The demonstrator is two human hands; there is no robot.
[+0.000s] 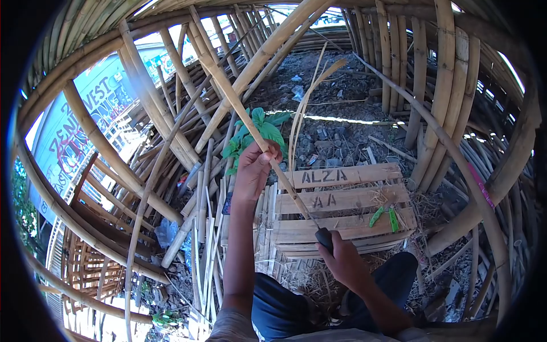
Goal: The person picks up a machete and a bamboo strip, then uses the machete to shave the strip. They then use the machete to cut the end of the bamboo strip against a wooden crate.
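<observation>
My left hand (254, 170) is closed around a long bamboo strip (241, 114), which slants from the upper left down to the wooden crate. In my right hand (346, 265) is a knife (324, 238), gripped by its black handle. Its blade lies at the strip's lower end, over the slats of the crate (347, 223). The crate is in front of my knees and carries the dark letters "ALZA" and "AA". Two small bright green objects (393, 220) rest on its right side.
A leafy green plant (259, 130) grows behind my left hand. Thin split strips (206, 233) lie left of the crate. Bamboo poles (441, 102) stand on the right and lean across the left. Stony ground (327, 134) stretches beyond the crate.
</observation>
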